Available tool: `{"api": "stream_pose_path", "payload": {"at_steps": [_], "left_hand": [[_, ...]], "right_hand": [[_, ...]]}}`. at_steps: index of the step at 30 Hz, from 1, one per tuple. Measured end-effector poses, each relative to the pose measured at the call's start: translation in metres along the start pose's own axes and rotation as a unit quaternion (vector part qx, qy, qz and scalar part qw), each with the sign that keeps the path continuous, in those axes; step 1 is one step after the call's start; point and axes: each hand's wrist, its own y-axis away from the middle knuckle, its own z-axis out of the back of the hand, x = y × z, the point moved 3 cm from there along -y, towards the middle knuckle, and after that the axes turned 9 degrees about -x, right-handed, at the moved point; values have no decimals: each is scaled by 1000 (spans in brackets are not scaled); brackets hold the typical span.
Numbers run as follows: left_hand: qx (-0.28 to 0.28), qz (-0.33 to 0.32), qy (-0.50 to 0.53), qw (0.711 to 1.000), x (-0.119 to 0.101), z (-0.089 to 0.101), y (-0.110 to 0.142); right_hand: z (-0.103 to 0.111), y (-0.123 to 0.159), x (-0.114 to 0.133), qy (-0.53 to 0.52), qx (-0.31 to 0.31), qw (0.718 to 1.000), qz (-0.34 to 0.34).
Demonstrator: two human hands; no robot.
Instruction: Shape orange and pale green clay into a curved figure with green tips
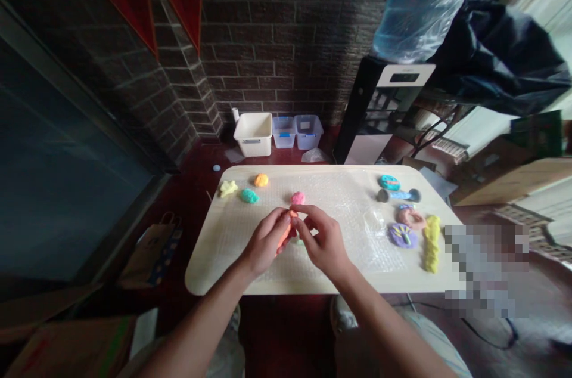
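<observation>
My left hand (263, 245) is closed around a piece of orange modelling clay (285, 236) above the middle of the table. The thumb and fingers of my right hand (328, 241) pinch the same piece at its upper end. My fingers hide much of its shape. Just beyond my fingertips lies a pink lump of clay (298, 197). A small pale green bit (299, 240) shows between my hands, mostly covered. To the left are a teal lump (249, 195), an orange-yellow ball (261, 179) and a pale yellow star-like piece (228, 188).
Bubble wrap (348, 199) covers much of the table (203, 259). On its right side lie a blue clay disc (389, 182), a dumbbell-shaped object (399, 195), a pink ring (412, 218), a purple piece (403, 235) and a yellow strip (431, 245). Bins (253, 135) and a water dispenser (373, 107) stand behind.
</observation>
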Motion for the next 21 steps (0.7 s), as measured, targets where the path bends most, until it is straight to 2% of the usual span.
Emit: {"api": "stream_pose_path", "payload": {"at_steps": [4,11,15,21], "left_hand": [[-15,-14,-32,999,18,17,14],[-32,-51,-111,992,20,37,2],[-23,-58,-118,991,12,32,3],[-22,-54,-67,996,3,17,-1]], "right_hand": [[-10,16,-5,-19,32,998,51],[-26,14,-14,17,40,995,93],[-23,12,-12,0,21,997,76],[-10,13,-7,7,-12,997,73]]}}
